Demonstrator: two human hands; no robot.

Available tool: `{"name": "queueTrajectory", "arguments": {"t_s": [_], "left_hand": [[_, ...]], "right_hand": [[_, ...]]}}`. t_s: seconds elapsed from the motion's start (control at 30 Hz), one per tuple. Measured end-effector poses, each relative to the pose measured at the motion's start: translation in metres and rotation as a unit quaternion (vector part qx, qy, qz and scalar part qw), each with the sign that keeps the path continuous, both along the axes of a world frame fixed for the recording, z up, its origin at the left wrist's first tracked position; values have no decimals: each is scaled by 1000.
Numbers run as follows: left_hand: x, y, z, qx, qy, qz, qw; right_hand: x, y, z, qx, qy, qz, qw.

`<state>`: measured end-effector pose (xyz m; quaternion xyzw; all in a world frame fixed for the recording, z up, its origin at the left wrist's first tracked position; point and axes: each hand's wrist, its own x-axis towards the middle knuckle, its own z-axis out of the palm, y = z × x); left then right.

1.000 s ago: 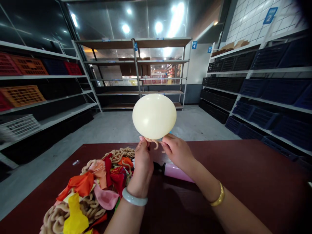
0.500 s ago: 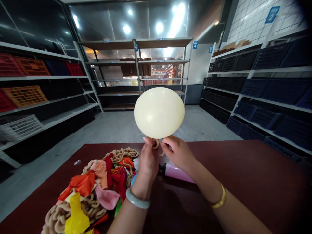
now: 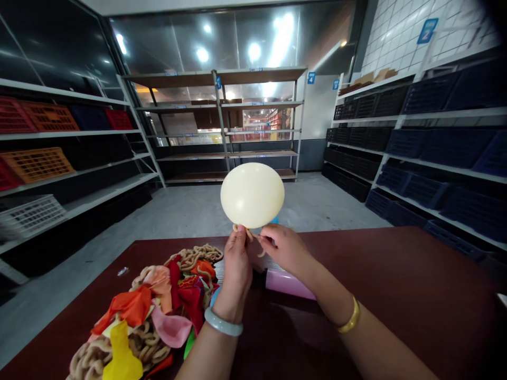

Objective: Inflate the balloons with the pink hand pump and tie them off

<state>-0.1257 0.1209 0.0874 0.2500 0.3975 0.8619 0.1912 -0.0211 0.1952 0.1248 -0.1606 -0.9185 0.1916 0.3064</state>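
An inflated pale-yellow balloon (image 3: pixel 252 195) stands upright above my two hands. My left hand (image 3: pixel 237 258) is closed at the balloon's neck, the thumb pressing a loop of beige cord (image 3: pixel 249 234) against it. To its right, my right hand (image 3: pixel 287 250) pinches a strand of that cord, and a short end hangs below the fingers. The neck itself is mostly hidden by fingers and cord. Beneath my right wrist lies a pink balloon pump (image 3: pixel 289 284) with a dark end, partly covered by my forearm.
On the dark red table (image 3: pixel 376 295), a heap of uninflated balloons (image 3: pixel 170 322) in several colours mixes with coils of beige cord (image 3: pixel 91 359) at the left. A small clear scrap (image 3: pixel 123 271) lies near the left edge. Shelves with crates (image 3: pixel 45 163) line the room.
The balloon appears lower, slightly left and smaller. My right fingers sit farther below it, with a strand of cord stretched between the hands. The camera view has shifted slightly.
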Motion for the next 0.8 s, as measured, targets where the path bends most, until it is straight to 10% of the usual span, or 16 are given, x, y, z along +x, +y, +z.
{"name": "queueTrajectory", "arguments": {"t_s": [0.23,0.57,0.8], "left_hand": [[-14,37,-18,-172,70,-16,982],[-24,110,-18,-325,285,-36,901],[-48,95,-10,-390,291,-27,873]], "right_hand": [[27,17,23,-27,-131,-38,990],[79,48,56,-79,-9,-56,995],[75,43,50,-48,-63,-29,996]]}}
